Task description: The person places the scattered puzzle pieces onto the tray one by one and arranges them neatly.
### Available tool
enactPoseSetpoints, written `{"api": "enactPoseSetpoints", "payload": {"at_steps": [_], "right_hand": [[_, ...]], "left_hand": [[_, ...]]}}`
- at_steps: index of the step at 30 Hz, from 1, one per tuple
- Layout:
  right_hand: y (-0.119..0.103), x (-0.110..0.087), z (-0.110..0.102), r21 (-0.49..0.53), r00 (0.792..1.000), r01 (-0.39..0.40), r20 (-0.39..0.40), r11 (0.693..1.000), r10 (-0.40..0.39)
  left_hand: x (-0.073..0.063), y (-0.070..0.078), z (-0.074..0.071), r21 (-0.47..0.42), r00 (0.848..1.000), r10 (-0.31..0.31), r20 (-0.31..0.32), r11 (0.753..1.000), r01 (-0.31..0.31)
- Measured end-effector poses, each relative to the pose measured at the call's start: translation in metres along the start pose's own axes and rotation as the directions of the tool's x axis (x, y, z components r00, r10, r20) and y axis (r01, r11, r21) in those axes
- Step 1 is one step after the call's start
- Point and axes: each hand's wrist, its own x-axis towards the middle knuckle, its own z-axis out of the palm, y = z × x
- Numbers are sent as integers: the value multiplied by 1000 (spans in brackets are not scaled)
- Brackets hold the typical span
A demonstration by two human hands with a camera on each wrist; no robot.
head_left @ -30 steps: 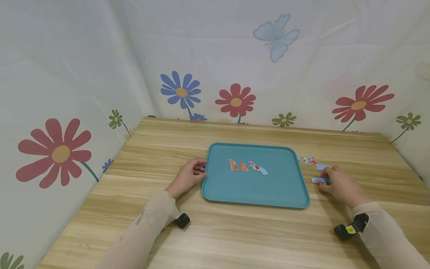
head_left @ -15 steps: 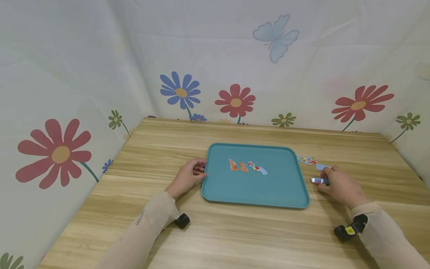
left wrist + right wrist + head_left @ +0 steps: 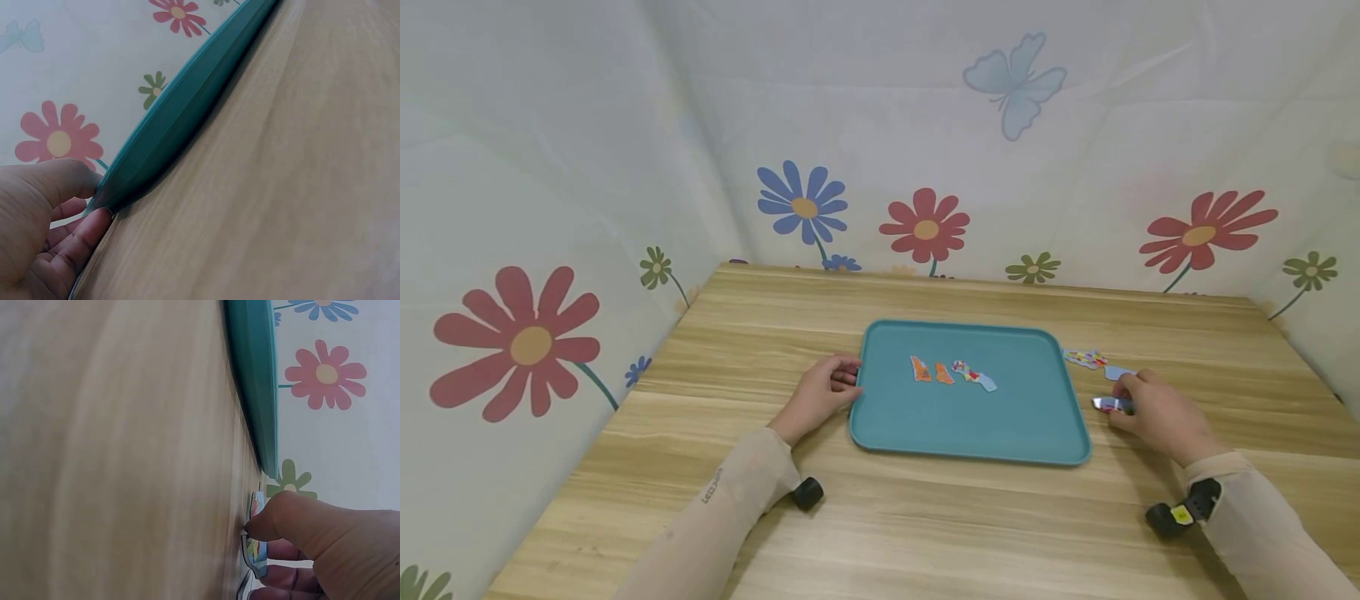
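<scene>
My left hand [image 3: 822, 395] pinches the left rim of a teal tray [image 3: 970, 433]; in the left wrist view, its thumb and fingers meet at the tray's edge. On the tray lie two orange puzzle pieces, one at the left [image 3: 921, 369] and a smaller one [image 3: 944, 373] beside it. Right of these, a colourful piece [image 3: 964, 368] meets a light blue piece [image 3: 987, 382]. Beyond the tray's right side, my right hand [image 3: 1161, 414] pinches a light blue and red puzzle piece [image 3: 1108, 405] between thumb and fingers, low over the table. The fingers partly hide this piece.
A multicoloured puzzle piece [image 3: 1086, 358] lies by the tray's upper right edge, with a light blue piece [image 3: 1118, 372] next to it, just past my right fingertips. The wooden table [image 3: 940, 533] backs onto a flower-printed cloth [image 3: 865, 100].
The puzzle piece in my right hand has tilted slightly, and its surface now catches a bright glare. Both hands, the tray and the other pieces stay in place.
</scene>
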Motion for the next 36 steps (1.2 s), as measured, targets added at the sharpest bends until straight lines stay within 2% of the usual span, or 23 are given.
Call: {"api": "enactPoseSetpoints", "payload": {"at_steps": [27,36], "right_hand": [[2,2,5,28,999,33,-29,999,-32],[4,2,6,43,997,70,-48,997,-68]], "left_hand": [[-2,-1,2,4,1000,-14,-4,1000,14],[-3,0,3,2,1000,-12,-3,1000,12]]}}
